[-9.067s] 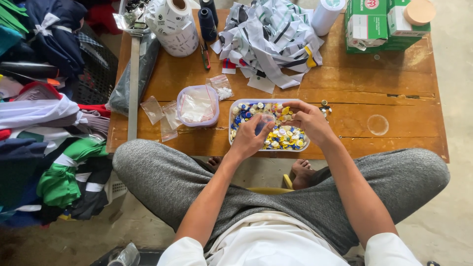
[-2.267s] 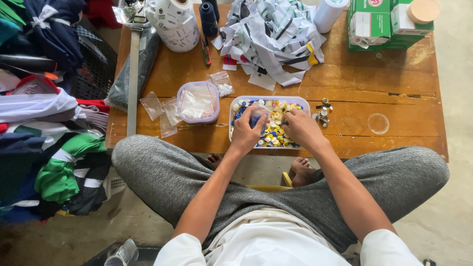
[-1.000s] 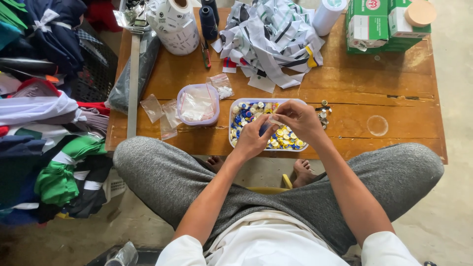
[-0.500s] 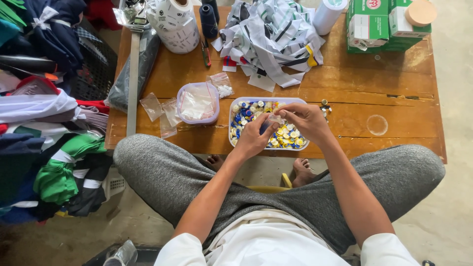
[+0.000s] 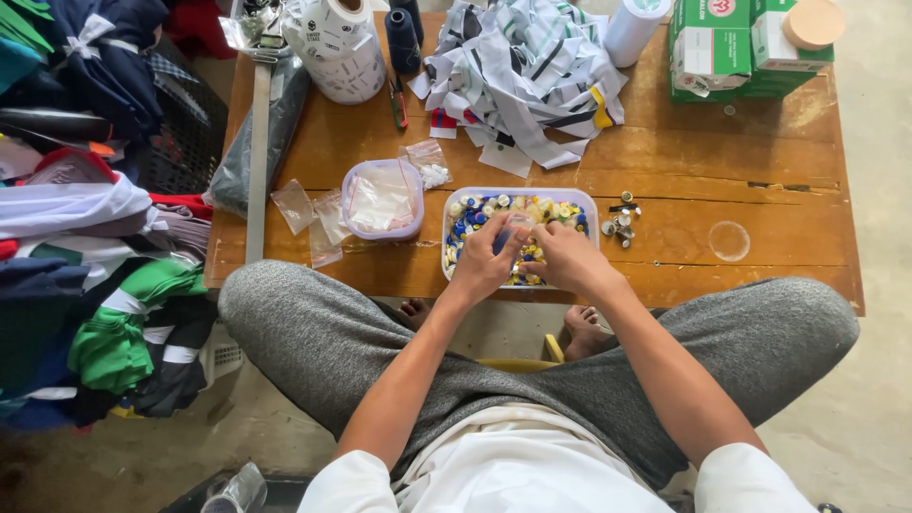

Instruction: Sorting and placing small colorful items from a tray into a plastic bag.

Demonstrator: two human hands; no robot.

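Wooden table (image 5: 684, 171): both hands' fingertips (image 5: 513, 237) pinch a small clear bag (image 5: 518, 225) over tray (image 5: 589, 199).

A low wooden table (image 5: 665, 171) carries everything. Near its front edge, at the middle, sits a rectangular tray of coloured buttons (image 5: 475, 214); a few loose metal pieces (image 5: 619, 220) lie just to its right. Left of the tray stands a clear tub (image 5: 382, 198), with small plastic bags (image 5: 313, 214) beside it. At the far side lie a heap of fabric strips (image 5: 532, 71), a white roll (image 5: 347, 52), dark thread spools (image 5: 401, 38) and green boxes (image 5: 731, 43).
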